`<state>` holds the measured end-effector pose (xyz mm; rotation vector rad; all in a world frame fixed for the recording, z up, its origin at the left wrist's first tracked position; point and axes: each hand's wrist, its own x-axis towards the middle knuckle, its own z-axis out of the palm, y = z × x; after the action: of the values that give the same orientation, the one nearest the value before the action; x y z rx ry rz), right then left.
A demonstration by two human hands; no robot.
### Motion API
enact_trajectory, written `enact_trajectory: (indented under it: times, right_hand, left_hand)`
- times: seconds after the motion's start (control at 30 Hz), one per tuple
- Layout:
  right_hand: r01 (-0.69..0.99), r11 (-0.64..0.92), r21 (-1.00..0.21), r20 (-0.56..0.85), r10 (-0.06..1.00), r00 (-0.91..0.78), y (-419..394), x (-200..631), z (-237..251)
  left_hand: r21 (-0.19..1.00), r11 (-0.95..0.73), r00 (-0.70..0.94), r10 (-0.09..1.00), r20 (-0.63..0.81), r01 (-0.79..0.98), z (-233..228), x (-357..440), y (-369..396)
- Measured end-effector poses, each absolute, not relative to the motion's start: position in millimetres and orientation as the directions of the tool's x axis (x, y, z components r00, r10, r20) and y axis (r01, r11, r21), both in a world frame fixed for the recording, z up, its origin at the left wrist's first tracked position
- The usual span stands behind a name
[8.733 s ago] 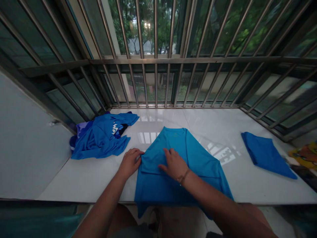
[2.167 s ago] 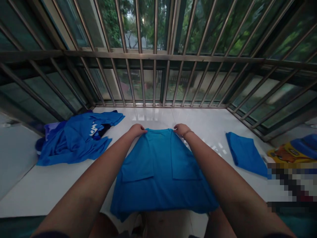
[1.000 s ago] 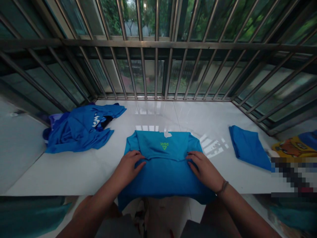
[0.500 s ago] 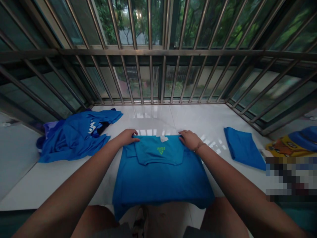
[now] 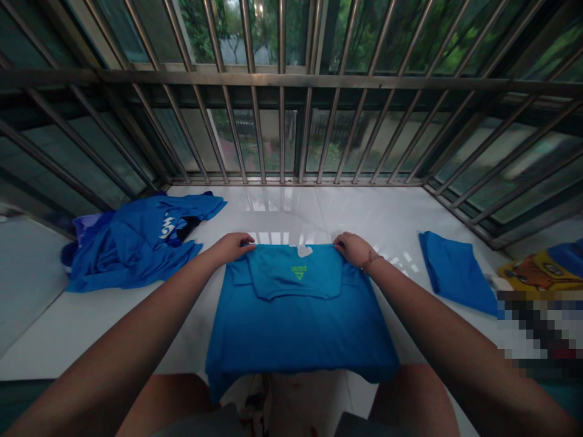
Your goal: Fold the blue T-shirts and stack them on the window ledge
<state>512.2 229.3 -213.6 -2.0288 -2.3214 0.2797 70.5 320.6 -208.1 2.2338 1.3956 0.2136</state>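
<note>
Blue shirt (image 5: 303, 334) lies on the white ledge (image 5: 378, 215), collar section folded over, lower part overhanging the near side. Its far fold runs crosswise; the body extends nearward from the fingers. Left hand (image 5: 234, 247) and right hand (image 5: 354, 247), equally near, pinch opposite ends, fingers narrow. Crumpled clothes (image 5: 132, 246) lie left; folded blue cloth (image 5: 458, 270), right.

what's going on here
A person's left hand and right hand hold the far, folded edge of a blue shirt. Its collar end is folded toward the person, a green logo showing. The near end hangs over the ledge. Crumpled clothes lie left, a folded cloth right.
</note>
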Motion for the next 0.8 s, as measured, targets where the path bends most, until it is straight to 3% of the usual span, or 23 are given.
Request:
enact_trajectory:
  times: [0.2,0.4,0.5,0.6,0.7,0.8]
  right_hand:
    - [0.984,0.06,-0.166,-0.02,0.998,-0.065,244.7,508.3,-203.4]
    - [0.989,0.005,-0.15,0.18,0.983,0.023,248.7,513.6,-159.1]
    - [0.985,0.113,-0.13,0.38,0.923,-0.056,224.7,520.6,-136.0]
    - [0.948,0.303,-0.097,0.523,0.826,-0.21,177.0,526.1,-132.6]
    - [0.888,0.45,-0.094,0.516,0.785,-0.343,113.3,523.6,-154.2]
    - [0.827,0.55,-0.12,0.416,0.784,-0.461,48.1,512.5,-188.1]
  left_hand:
    - [0.432,-0.331,0.418,0.9,-0.122,0.839,-192.4,79.9,337.9]
    - [0.435,-0.348,0.328,0.937,0.122,0.83,-147.6,89.2,349.8]
    - [0.457,-0.463,0.363,0.885,0.292,0.76,-126.6,83.3,329.1]
    - [0.421,-0.608,0.486,0.793,0.368,0.673,-124.1,65.2,285.3]
    - [0.355,-0.684,0.599,0.729,0.332,0.637,-147.6,40.4,230.0]
    - [0.271,-0.683,0.643,0.73,0.231,0.678,-187.7,16.1,179.2]
